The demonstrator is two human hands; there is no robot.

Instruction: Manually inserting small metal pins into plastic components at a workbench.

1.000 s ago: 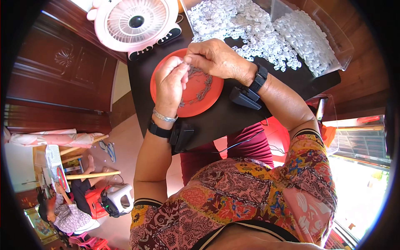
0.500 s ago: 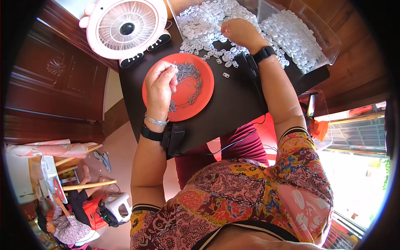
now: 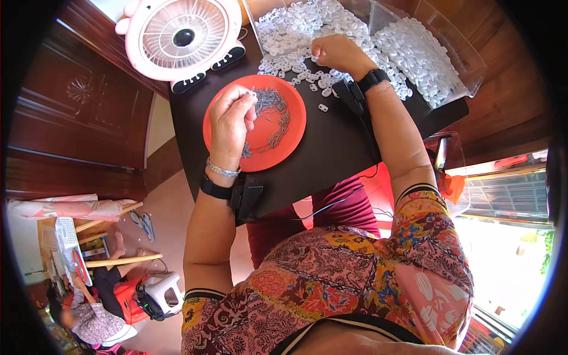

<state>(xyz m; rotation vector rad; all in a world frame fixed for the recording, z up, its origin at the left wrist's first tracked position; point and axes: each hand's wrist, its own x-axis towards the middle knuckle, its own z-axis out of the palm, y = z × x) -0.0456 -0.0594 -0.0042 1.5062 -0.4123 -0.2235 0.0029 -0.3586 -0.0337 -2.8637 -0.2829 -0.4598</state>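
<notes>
My left hand (image 3: 232,118) is closed in a pinch above the left part of a round red plate (image 3: 287,151). At its fingertips shows a small white plastic piece (image 3: 252,93), like the others on the table. Many small grey pins (image 3: 273,102) lie scattered over the plate, partly hidden by the hand. My right hand (image 3: 341,54) reaches to the near edge of a heap of small white oval plastic pieces with holes (image 3: 290,35). Its thumb and fingers are pressed together; what they hold, if anything, is too small to make out.
A clear bin of white pieces (image 3: 417,62) stands at the right of the dark table (image 3: 331,148). A pink fan (image 3: 183,38) is at the far left. One loose white piece (image 3: 323,107) lies near the plate. Another person (image 3: 97,322) sits at lower left beside a white stool (image 3: 163,293).
My right hand has shifted slightly left and down at the edge of the heap. The left hand stays pinched over the plate, its fingertips nearly unmoved.
</notes>
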